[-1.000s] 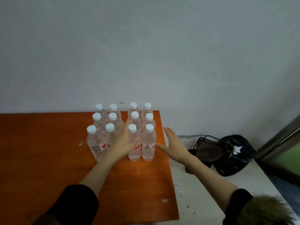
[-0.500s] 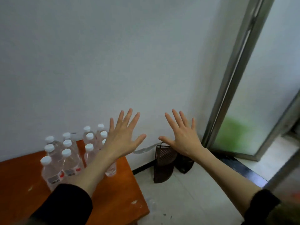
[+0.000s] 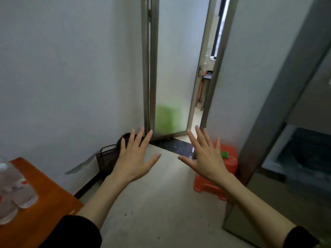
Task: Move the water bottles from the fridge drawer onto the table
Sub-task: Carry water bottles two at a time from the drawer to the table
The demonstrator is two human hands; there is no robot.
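Both hands are out front, fingers spread wide, so neither the left grip (image 3: 133,161) nor the right grip (image 3: 208,159) holds anything. The water bottles (image 3: 13,189) sit by the counter's (image 3: 48,199) right edge.

Single head-worn view, looking forward and down (wide-angle), close over outstretched arms, facing a doorway (image 3: 179,68)

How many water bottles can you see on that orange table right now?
3, roughly: blurred bottles clustered at the picture's left edge on the table, cut off by the frame. More probably stand out of view.
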